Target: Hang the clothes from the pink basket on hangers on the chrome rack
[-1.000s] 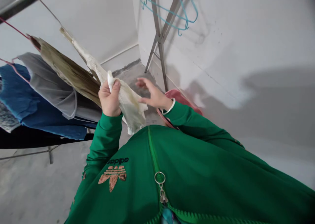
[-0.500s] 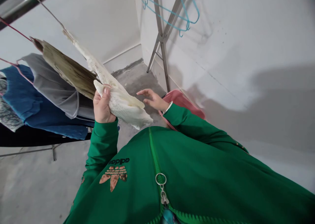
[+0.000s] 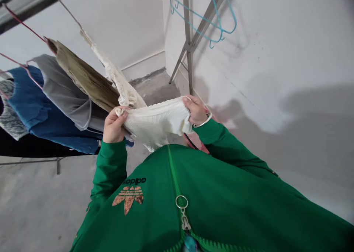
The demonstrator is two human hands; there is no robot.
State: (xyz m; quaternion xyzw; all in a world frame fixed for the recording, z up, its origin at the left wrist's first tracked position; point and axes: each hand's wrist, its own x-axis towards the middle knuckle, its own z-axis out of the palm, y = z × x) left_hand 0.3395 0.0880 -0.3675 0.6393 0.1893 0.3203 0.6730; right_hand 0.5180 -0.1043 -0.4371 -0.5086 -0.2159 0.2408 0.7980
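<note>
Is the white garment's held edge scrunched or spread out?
Spread out: left hand and right hand hold the white garment, its edge stretched between them.

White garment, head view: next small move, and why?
I'd probably ease the left hand and right hand slightly apart to smooth the white garment: both pinch it, at opposite ends of its upper edge, and the cloth below that edge looks creased, with folds near the right hand.

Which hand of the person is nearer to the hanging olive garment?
Left. The left hand is close to the lower end of the olive garment, pinching the white garment; the right hand holds its other side, farther to the right.
</note>
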